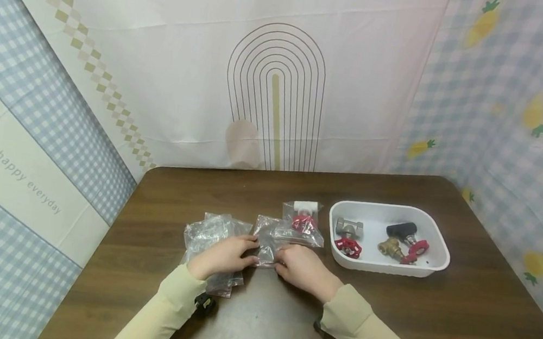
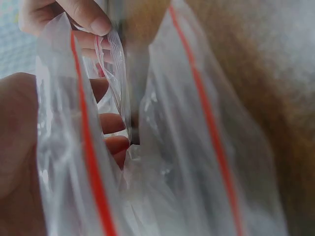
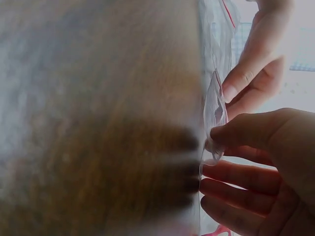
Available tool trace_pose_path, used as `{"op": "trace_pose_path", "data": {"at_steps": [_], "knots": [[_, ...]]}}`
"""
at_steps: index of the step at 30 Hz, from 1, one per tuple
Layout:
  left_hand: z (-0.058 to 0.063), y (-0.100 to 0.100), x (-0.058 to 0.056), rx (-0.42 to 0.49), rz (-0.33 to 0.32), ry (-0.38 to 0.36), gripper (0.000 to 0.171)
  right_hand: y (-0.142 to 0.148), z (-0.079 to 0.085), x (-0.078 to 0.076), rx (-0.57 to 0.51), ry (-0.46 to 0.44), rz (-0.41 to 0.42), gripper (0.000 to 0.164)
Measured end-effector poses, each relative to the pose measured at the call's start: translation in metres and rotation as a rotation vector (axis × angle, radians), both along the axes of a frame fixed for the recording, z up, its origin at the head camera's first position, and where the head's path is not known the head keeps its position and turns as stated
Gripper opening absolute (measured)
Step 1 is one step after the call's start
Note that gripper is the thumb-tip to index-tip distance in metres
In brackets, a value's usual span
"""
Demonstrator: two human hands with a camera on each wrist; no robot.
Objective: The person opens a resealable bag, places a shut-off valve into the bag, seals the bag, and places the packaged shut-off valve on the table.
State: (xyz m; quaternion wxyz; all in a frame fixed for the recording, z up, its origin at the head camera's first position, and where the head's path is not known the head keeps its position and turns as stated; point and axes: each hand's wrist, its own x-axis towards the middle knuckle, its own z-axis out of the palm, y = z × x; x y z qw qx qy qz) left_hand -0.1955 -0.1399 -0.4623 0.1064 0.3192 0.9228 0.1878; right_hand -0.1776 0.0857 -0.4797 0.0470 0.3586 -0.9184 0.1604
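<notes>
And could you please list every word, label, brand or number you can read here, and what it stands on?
"happy everyday": on the pale panel of the left wall covering.
Clear bags and valves: nothing readable; any marks are too small or blurred.

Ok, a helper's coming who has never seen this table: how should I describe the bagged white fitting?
On the brown table, find the white tray toward the right. Just left of it, beyond the person's right hand, a clear bag holds a white fitting with a red handle. The fittings in the tray are unbagged, and none is white.
</notes>
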Motion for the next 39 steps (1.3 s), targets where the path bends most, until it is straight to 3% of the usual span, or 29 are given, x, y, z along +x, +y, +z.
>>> {"op": "trace_pose_path", "data": {"at_steps": [8,14,18,24,27,31,36,39], "knots": [[0.005,-0.005,0.000,0.096,-0.008,0.019,0.044,0.003,0.003,-0.002,-0.109,-0.045,-0.073,0.003],[0.024,-0.005,-0.003,0.206,0.040,0.110,0.044,0.006,0.016,-0.006,-0.229,-0.061,-0.155,0.011],[0.037,-0.004,-0.004,0.275,0.089,0.148,0.042,0.010,0.027,-0.007,-0.314,-0.017,-0.207,0.009],[0.057,-0.001,-0.002,0.433,0.179,0.230,0.038,0.015,0.044,-0.005,-0.571,0.003,-0.270,0.010],[0.063,0.002,0.000,0.504,0.186,0.293,0.036,0.018,0.053,-0.003,-0.726,-0.068,-0.323,0.014],[0.068,0.009,0.004,0.578,0.155,0.389,0.038,0.021,0.065,0.002,-0.909,-0.231,-0.391,0.017],[0.070,0.021,0.008,0.620,0.097,0.475,0.063,0.021,0.072,0.005,-1.053,-0.363,-0.391,0.021],[0.068,0.029,0.009,0.558,0.073,0.517,0.084,0.020,0.071,0.004,-1.090,-0.399,-0.354,0.023]]}}
